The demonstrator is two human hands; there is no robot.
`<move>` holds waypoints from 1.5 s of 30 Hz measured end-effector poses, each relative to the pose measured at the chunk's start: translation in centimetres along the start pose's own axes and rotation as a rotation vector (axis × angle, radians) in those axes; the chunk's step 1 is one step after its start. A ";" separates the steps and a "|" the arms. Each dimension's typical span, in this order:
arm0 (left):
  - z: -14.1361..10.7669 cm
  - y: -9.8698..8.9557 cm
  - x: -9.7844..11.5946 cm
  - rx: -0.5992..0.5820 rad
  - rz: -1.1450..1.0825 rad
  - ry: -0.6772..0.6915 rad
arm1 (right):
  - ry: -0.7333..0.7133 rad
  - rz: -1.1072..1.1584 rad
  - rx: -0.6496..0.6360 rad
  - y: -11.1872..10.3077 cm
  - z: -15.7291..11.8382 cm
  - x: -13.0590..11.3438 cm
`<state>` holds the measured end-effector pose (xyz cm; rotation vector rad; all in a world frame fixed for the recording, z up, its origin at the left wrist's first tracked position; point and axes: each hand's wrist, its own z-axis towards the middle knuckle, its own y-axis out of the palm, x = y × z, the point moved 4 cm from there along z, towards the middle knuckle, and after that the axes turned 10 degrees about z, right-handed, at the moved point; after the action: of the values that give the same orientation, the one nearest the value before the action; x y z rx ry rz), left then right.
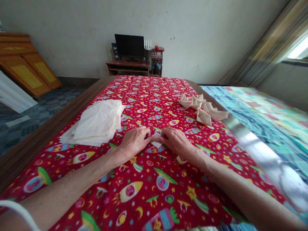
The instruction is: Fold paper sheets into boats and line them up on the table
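Between my two hands is a small folded piece of white paper (157, 144), its pointed lower corner showing above the red cloth. My left hand (136, 140) grips its left side with curled fingers and thumb. On the other side, my right hand (176, 140) pinches the paper the same way. Both hands cover much of it, so its full shape is hidden. To the left lies a stack of creased white paper sheets (97, 120). Several folded paper boats (204, 116) sit in a cluster to the far right of my right hand.
A red cloth with rocket prints (130, 191) covers the table, whose brown wooden edge (45, 136) shows at left. Beyond stands a desk (128, 64) with a black monitor (130, 45). A bed with a checked sheet (269, 122) is at right, a wooden cabinet (26, 69) at left.
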<state>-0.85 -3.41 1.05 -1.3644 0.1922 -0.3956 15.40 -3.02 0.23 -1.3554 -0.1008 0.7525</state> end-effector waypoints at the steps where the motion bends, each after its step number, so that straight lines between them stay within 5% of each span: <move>1: 0.0 0.1 -0.2 -0.008 -0.003 -0.002 | 0.002 0.025 -0.013 0.0 0.1 0.1; 21: 0.0 0.5 -2.3 -0.020 -0.203 -0.040 | 0.164 0.225 -0.116 -1.2 0.4 1.5; 27: 0.6 0.2 -1.2 0.028 -0.173 0.068 | 0.068 0.296 0.023 -1.2 -0.7 0.9; 35: 1.1 0.2 -0.4 -0.016 -0.259 0.094 | -0.091 0.383 0.043 -0.8 -1.4 0.1; 41: 0.9 -0.6 0.2 0.050 -0.434 0.093 | -0.047 0.580 0.192 -2.0 -1.2 0.2; 45: 0.6 -1.7 1.2 0.156 -0.465 0.136 | -0.044 0.601 0.112 -2.2 -0.8 -0.7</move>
<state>0.17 -3.59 2.98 -1.2219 -0.0483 -0.8759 16.26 -4.13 2.26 -1.2680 0.3249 1.2702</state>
